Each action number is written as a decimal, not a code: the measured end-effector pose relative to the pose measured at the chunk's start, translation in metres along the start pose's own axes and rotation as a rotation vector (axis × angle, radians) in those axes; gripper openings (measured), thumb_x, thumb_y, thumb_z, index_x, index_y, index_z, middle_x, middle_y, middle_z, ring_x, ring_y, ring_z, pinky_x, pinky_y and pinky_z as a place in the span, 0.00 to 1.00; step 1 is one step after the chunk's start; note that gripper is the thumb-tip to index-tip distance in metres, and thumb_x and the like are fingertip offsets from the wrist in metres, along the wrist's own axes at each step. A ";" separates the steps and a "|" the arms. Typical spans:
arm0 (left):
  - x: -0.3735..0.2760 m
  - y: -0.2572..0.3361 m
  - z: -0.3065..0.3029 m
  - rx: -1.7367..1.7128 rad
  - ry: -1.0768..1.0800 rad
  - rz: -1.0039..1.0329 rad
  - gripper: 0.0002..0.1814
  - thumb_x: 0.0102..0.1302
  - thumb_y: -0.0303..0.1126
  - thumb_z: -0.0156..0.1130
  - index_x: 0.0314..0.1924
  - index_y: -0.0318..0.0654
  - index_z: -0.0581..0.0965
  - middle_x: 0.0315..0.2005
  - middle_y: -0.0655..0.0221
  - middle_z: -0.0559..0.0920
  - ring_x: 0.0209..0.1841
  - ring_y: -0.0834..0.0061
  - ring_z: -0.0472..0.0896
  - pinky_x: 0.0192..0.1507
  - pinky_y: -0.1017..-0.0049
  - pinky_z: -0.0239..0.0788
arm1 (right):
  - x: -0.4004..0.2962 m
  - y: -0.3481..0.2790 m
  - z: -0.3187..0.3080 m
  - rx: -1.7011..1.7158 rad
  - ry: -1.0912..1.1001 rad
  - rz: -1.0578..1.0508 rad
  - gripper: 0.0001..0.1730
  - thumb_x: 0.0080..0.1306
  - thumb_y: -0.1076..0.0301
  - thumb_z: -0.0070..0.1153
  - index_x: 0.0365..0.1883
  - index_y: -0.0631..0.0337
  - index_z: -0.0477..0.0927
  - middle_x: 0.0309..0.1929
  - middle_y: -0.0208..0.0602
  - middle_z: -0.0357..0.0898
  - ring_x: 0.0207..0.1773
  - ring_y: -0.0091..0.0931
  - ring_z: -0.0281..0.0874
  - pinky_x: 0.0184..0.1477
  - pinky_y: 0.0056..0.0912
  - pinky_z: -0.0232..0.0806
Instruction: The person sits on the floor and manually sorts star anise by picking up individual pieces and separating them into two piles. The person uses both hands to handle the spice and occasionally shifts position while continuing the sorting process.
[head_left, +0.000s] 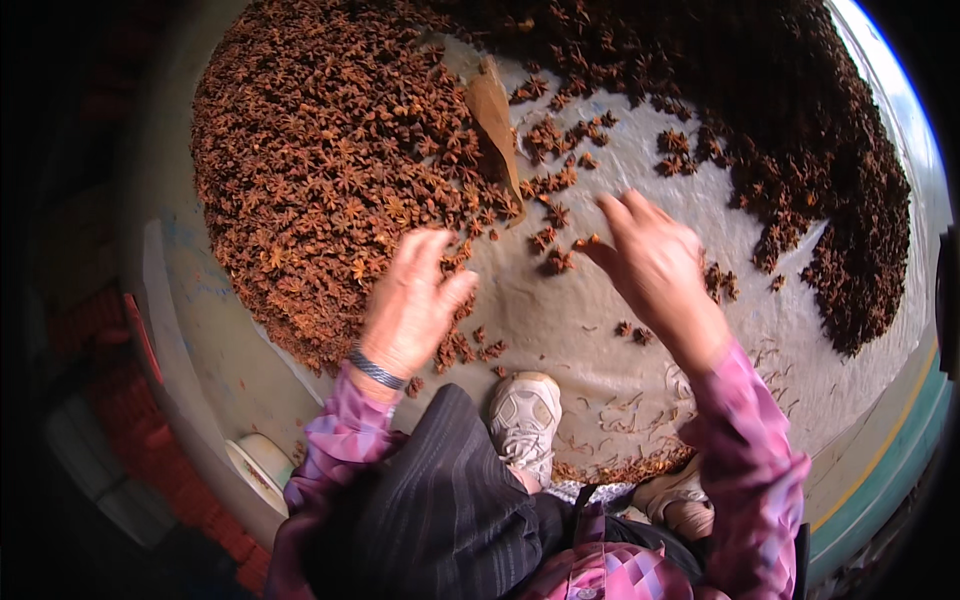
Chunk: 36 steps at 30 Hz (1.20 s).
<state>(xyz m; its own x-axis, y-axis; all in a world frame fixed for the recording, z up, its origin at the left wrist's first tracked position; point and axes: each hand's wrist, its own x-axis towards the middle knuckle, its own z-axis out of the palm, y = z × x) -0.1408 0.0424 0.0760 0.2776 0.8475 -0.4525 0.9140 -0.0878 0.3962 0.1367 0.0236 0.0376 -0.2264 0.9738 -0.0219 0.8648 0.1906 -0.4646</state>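
A large heap of reddish-brown star anise (322, 150) lies on a pale plastic sheet (525, 315) before me. My left hand (415, 300) hovers at the heap's near right edge, thumb and fingers apart, with nothing seen in it. Over the bare strip of sheet, my right hand (652, 259) is slightly blurred, its thumb spread from the fingers. An orange bit (589, 241) shows by that thumb; whether they touch is unclear. Loose star anise (559, 260) lie between the hands. A brown flat scrap (493, 112), perhaps cardboard, leans against the heap's right side.
A darker star anise pile (817, 165) curves along the far right, partly in shadow. My shoe (526, 420) stands on the sheet amid scattered stems (622, 412). A white container (259, 465) sits at lower left, near red slatted objects (161, 457). A green floor band (877, 495) runs at right.
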 end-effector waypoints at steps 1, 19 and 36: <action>0.007 0.020 0.004 -0.189 -0.067 -0.007 0.35 0.74 0.50 0.60 0.70 0.33 0.67 0.65 0.50 0.71 0.46 0.70 0.85 0.48 0.68 0.81 | 0.026 0.005 0.014 -0.090 0.050 -0.034 0.11 0.65 0.70 0.58 0.45 0.60 0.76 0.38 0.40 0.76 0.42 0.36 0.82 0.40 0.36 0.76; -0.020 0.081 0.034 -1.283 -0.299 -0.045 0.13 0.71 0.25 0.65 0.52 0.29 0.79 0.37 0.60 0.86 0.34 0.74 0.87 0.35 0.79 0.82 | -0.165 0.032 -0.008 0.045 -0.323 0.486 0.10 0.59 0.76 0.59 0.40 0.58 0.82 0.38 0.39 0.80 0.44 0.39 0.82 0.43 0.42 0.76; -0.045 0.064 0.046 -1.403 -0.971 -0.222 0.21 0.78 0.28 0.55 0.67 0.29 0.69 0.49 0.61 0.84 0.48 0.75 0.85 0.45 0.77 0.82 | -0.135 -0.059 -0.008 0.710 0.078 0.018 0.07 0.66 0.66 0.64 0.39 0.55 0.81 0.27 0.30 0.73 0.29 0.32 0.80 0.28 0.35 0.72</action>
<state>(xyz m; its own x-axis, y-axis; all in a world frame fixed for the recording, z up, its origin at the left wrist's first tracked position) -0.0815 -0.0252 0.0847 0.7383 0.1303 -0.6618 0.1668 0.9154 0.3663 0.1202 -0.1178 0.0748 -0.1593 0.9871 0.0161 0.3617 0.0735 -0.9294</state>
